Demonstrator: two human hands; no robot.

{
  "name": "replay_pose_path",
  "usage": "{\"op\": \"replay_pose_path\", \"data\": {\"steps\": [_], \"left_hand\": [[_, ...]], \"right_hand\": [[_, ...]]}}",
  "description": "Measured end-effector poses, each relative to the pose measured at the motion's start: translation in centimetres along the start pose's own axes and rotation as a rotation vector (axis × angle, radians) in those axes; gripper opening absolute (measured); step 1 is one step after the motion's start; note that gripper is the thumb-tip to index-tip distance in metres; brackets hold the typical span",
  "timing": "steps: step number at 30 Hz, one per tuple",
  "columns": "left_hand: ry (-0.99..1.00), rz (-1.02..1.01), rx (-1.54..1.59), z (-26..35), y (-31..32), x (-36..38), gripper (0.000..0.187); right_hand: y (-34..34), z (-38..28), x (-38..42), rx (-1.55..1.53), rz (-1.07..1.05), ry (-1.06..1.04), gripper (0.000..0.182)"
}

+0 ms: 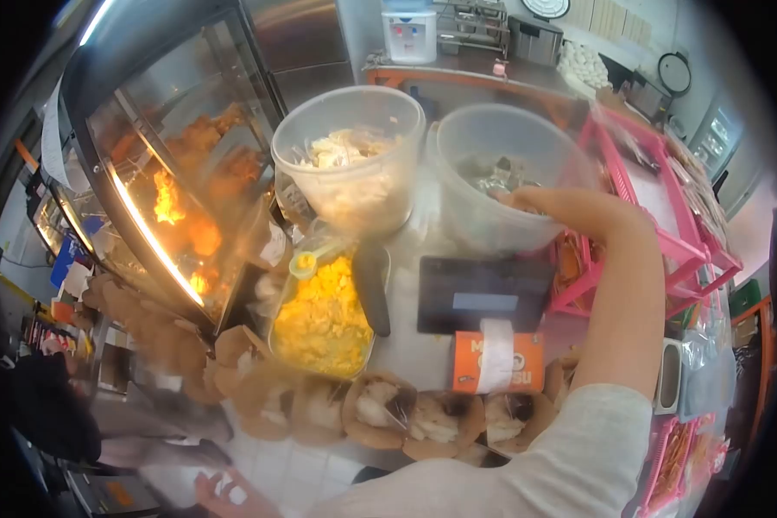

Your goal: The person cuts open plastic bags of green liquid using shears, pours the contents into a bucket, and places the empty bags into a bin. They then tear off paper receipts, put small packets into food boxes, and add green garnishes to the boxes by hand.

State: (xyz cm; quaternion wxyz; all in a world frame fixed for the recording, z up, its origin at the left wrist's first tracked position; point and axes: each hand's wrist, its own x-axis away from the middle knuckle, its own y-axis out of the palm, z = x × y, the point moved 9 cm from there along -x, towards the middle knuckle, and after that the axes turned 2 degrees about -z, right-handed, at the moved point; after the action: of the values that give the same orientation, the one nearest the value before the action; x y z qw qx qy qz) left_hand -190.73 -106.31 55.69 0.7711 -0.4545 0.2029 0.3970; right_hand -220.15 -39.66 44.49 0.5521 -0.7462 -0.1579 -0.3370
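Observation:
My right arm reaches across the counter, and my right hand (527, 202) dips over the rim into a translucent plastic bucket (501, 129). Small shiny clear packets (501, 175) lie at the bottom of it, right at my fingers. The fingertips are blurred and partly hidden. Low at the left, my left hand (216, 494) is closed around a small crumpled-looking white thing (231, 490). Below the counter items runs a row of open brown paper boxes (373, 414), with pale food and dark-topped packets in several of them.
A second bucket (354, 186) holds pale wrapped pieces. Before it sits a metal tray (367, 361) of yellow chunks with a black-handled utensil (371, 289). A tablet (483, 292), an orange box (466, 363), pink racks (656, 207) and a lit glass food warmer (160, 198) surround these. A person's legs (147, 436) show left.

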Motion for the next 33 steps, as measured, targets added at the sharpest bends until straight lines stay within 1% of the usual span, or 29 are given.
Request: {"op": "replay_pose_path", "data": {"steps": [3,5,7,8,9,11,12,14,15,17,18,19,21,22,24,25,26,27,29,30,31,32,33], "left_hand": [[-0.022,-0.014,0.043,0.8,-0.6,0.5,0.043],[-0.065,-0.024,0.111,1.7,-0.9,0.0,0.040],[-0.148,-0.042,0.207,2.9,-0.8,-0.2,0.037],[-0.188,-0.046,0.255,3.3,-0.5,-0.3,0.036],[-0.198,-0.044,0.258,3.5,-0.4,-0.4,0.036],[-0.090,0.010,0.245,4.5,-1.3,-0.9,0.033],[-0.079,0.024,0.237,5.0,-1.6,-1.2,0.032],[-0.089,0.037,0.232,4.6,-2.3,-1.3,0.030],[-0.091,0.039,0.231,4.4,-2.5,-1.6,0.029],[-0.079,0.045,0.242,3.9,-2.7,-1.8,0.028],[-0.071,0.038,0.250,3.9,-2.6,-1.6,0.027],[-0.072,0.040,0.252,3.9,-2.6,-1.5,0.027],[-0.070,0.033,0.272,3.8,-2.3,-1.8,0.024],[-0.065,0.032,0.271,3.9,-2.1,-2.0,0.024],[-0.030,-0.075,0.512,4.9,-0.3,-2.3,0.021],[-0.028,-0.080,0.509,5.5,0.0,-2.7,0.021],[-0.025,-0.189,0.637,7.0,1.4,-3.1,0.019],[-0.028,-0.295,0.765,8.4,2.8,-3.3,0.017],[-0.175,-0.568,1.045,10.3,6.5,-3.4,0.017],[-0.157,-0.635,1.095,12.3,7.6,-3.8,0.017],[-0.137,-0.701,1.144,14.5,8.8,-4.1,0.017],[-0.247,-0.838,1.179,15.6,11.0,-3.7,0.020],[-0.113,-0.836,1.354,18.9,10.6,-4.4,0.025]], "right_hand": [[-0.6,0.9,-0.8,0.072,0.016,-0.086,0.085],[-2.2,-0.3,0.8,0.114,0.166,-0.126,0.071],[-4.0,-0.7,3.0,0.137,0.187,0.056,0.065],[-5.7,-0.2,1.4,0.049,0.315,-0.102,0.060],[-7.1,-0.2,2.5,0.060,0.316,-0.101,0.060],[-12.0,-0.1,6.6,-0.009,0.759,-0.101,0.045],[-12.1,0.4,7.0,-0.004,0.760,-0.110,0.045],[-12.3,2.5,7.4,0.085,0.734,-0.042,0.045],[-12.4,2.8,7.7,0.081,0.744,-0.051,0.045],[-13.6,3.7,9.9,-0.055,0.954,-0.133,0.047],[-13.4,4.5,9.6,-0.019,0.935,-0.063,0.047],[-13.6,5.2,9.8,-0.018,0.936,-0.064,0.047],[-14.1,6.4,10.8,-0.303,1.016,-0.147,0.048],[-14.4,7.5,11.5,-0.383,1.077,-0.011,0.048],[-14.9,7.5,12.1,-0.386,1.114,-0.006,0.048],[-14.5,6.8,13.1,-0.393,1.148,-0.005,0.047],[-14.7,5.8,14.2,-0.417,1.114,-0.086,0.046],[-14.8,4.8,15.6,-0.409,1.112,-0.087,0.046],[-15.3,1.7,18.9,-0.564,1.203,-0.351,0.037],[-15.0,-0.3,21.1,-0.560,1.197,-0.362,0.037],[-14.1,-3.0,23.6,-0.658,1.124,-0.472,0.032],[-13.0,-5.8,26.0,-0.756,1.045,-0.581,0.028],[-12.0,-8.1,28.2,-0.755,1.039,-0.590,0.028]]}}
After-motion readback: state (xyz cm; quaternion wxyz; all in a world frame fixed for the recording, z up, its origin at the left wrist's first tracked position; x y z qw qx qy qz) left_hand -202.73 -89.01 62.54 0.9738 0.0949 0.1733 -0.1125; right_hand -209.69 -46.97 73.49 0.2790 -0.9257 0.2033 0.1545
